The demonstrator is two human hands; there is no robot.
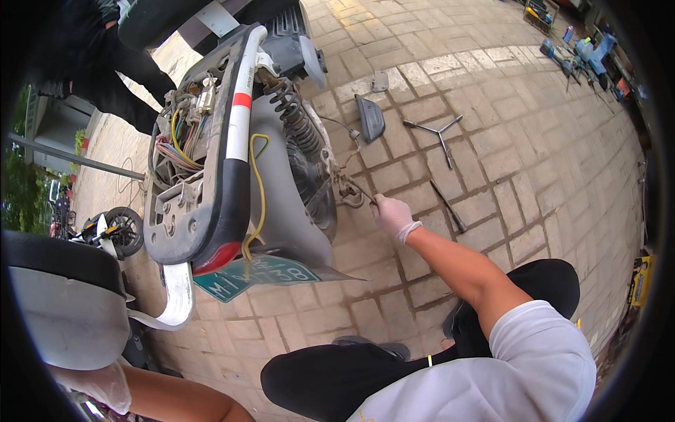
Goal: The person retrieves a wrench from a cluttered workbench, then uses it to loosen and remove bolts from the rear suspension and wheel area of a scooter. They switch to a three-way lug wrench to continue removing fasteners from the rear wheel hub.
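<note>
My right hand (pixel 395 218), in a thin pale glove, is closed around the end of a thin rod-like tool (pixel 362 189). The tool's far end reaches the rear wheel hub (pixel 339 184) of a scooter; its exact kind is unclear. Beside the hub stand a coil-spring shock absorber (pixel 295 116) and a grey fender (pixel 281 179). The scooter's seat is off, baring bundled coloured wires (pixel 184 144). At lower left my left hand (pixel 102 388), also gloved, is against the underside of a grey and black seat-like part (pixel 67 316); its fingers are hidden.
On the brick paving lie a three-armed socket wrench (pixel 439 131), a dark bar (pixel 448 206) and a dark plastic cover (pixel 370 118). Power tools (pixel 587 56) sit at upper right. A person in dark clothes (pixel 105 60) stands beyond the scooter. A green plate (pixel 256 273) hangs behind it.
</note>
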